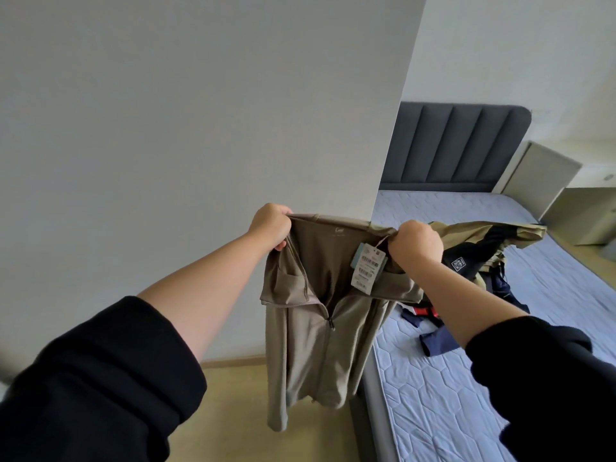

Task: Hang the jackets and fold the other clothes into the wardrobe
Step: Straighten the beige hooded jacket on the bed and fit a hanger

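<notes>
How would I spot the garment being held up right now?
Left of the bed, before the white wall, the left hand and right hand grip a taupe zip jacket by its top. Unlike the clothes heaped on that bed, it hangs with paper tags dangling.

A brown-green jacket [320, 328] hangs in the air, just beside the bed [466, 411]. The left hand [271, 226] and the right hand [416, 241] each grip one end of its top edge, so it hangs straight down. Its zip is open at the top and shut lower down. White paper tags [368, 268] dangle by the neck. On the bed lies a crumpled tan and black jacket [483, 241], and near it some dark blue clothes [436, 341].
</notes>
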Motion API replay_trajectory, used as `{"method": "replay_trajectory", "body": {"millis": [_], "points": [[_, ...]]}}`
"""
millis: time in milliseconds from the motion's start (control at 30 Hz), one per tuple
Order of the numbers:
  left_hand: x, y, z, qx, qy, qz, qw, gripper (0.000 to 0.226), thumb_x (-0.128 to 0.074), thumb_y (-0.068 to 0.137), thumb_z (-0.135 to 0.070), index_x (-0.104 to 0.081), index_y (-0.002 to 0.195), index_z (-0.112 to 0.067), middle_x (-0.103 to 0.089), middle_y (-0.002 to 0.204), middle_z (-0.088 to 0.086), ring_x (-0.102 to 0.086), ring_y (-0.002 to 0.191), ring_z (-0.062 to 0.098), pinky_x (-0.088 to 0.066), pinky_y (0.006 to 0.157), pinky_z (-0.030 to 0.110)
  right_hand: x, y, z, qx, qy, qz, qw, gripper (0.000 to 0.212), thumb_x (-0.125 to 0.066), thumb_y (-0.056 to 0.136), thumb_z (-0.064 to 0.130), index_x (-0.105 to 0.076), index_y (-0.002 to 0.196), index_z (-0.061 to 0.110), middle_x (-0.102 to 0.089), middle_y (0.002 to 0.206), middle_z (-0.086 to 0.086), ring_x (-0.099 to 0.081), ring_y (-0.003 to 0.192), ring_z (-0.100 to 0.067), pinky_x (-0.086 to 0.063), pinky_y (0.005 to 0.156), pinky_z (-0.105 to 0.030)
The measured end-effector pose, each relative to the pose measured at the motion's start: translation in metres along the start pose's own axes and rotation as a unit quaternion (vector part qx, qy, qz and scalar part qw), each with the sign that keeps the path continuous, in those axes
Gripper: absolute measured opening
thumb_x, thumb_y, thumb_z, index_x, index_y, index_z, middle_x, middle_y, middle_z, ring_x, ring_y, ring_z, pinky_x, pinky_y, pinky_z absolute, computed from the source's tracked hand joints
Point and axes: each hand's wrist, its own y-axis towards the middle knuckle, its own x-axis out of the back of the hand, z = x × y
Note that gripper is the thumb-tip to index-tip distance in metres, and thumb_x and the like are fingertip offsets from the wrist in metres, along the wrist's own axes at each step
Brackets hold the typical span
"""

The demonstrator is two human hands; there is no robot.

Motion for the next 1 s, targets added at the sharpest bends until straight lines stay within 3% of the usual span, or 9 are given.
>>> {"method": "replay_trajectory", "body": {"millis": [133,267,333,467,567,767,900,1000], "points": [[0.0,-0.001,0.003,0.089,0.084,0.088,0.989,0.026,-0.028,0.085,0.004,-0.052,0.075,-0.002,-0.05,0.056,0.015,-0.048,0.041,0.023,-0.042,0.041,0.025,0.003,0.007,-0.005,0.04,-0.083,0.041,0.995,0.018,-0.054,0.084,0.007,-0.047,0.069,0.013,-0.046,0.063,-0.002,-0.042,0.053,-0.018,-0.032,0.046,-0.027],[-0.001,0.017,0.002,0.07,0.139,0.041,0.987,0.03,-0.035,0.083,0.003,-0.06,0.069,0.0,-0.058,0.05,0.013,-0.055,0.041,0.023,-0.045,0.044,0.023,0.002,0.019,-0.008,0.06,-0.093,0.01,0.994,0.006,-0.053,0.084,0.008,-0.05,0.082,0.013,-0.042,0.063,-0.001,-0.043,0.058,-0.02,-0.03,0.046,-0.027],[-0.006,0.022,0.003,0.08,0.202,0.068,0.974,0.03,-0.039,0.082,0.002,-0.061,0.061,0.0,-0.058,0.042,0.01,-0.058,0.045,0.023,-0.048,0.052,0.023,0.002,0.028,-0.009,0.039,-0.088,0.031,0.995,0.006,-0.054,0.085,0.008,-0.05,0.086,0.012,-0.042,0.066,-0.002,-0.044,0.06,-0.02,-0.031,0.047,-0.027],[-0.019,0.033,0.009,0.101,0.229,0.033,0.967,0.02,-0.045,0.082,-0.001,-0.063,0.073,-0.004,-0.064,0.063,0.009,-0.067,0.069,0.027,-0.053,0.065,0.028,-0.006,0.041,-0.02,-0.03,0.017,0.014,0.999,0.01,-0.049,0.084,0.005,-0.051,0.092,0.01,-0.047,0.074,-0.005,-0.048,0.074,-0.028,-0.039,0.059,-0.033],[-0.04,0.051,0.012,0.134,0.138,0.059,0.979,0.03,-0.037,0.09,-0.002,-0.053,0.064,-0.003,-0.06,0.05,0.012,-0.06,0.051,0.024,-0.052,0.058,0.028,-0.014,0.054,-0.036,-0.088,0.065,0.033,0.993,0.013,-0.048,0.084,0.005,-0.059,0.09,0.009,-0.059,0.086,-0.011,-0.052,0.076,-0.03,-0.042,0.063,-0.032],[-0.107,0.08,-0.01,0.212,-0.064,0.068,0.973,0.036,-0.025,0.096,-0.01,-0.044,0.067,-0.005,-0.055,0.059,0.013,-0.053,0.029,0.018,-0.043,0.033,0.019,-0.049,0.099,-0.072,-0.085,0.117,0.104,0.984,0.021,-0.043,0.084,0.003,-0.062,0.09,0.003,-0.063,0.091,-0.016,-0.057,0.081,-0.033,-0.043,0.064,-0.033],[-0.152,0.094,-0.013,0.255,-0.169,0.036,0.951,0.039,-0.023,0.098,-0.01,-0.046,0.068,0.001,-0.056,0.052,0.014,-0.053,0.026,0.018,-0.043,0.031,0.019,-0.081,0.122,-0.092,-0.062,0.091,0.118,0.987,0.013,-0.043,0.087,0.005,-0.055,0.091,0.005,-0.058,0.09,-0.013,-0.054,0.081,-0.032,-0.043,0.066,-0.034],[-0.183,0.099,-0.009,0.264,-0.23,0.004,0.937,0.036,-0.021,0.098,-0.009,-0.043,0.07,-0.001,-0.056,0.063,0.015,-0.055,0.028,0.019,-0.045,0.033,0.021,-0.1,0.131,-0.106,-0.05,0.047,0.144,0.987,0.009,-0.044,0.089,0.005,-0.052,0.088,0.009,-0.056,0.086,-0.01,-0.049,0.072,-0.028,-0.041,0.062,-0.032]]}}
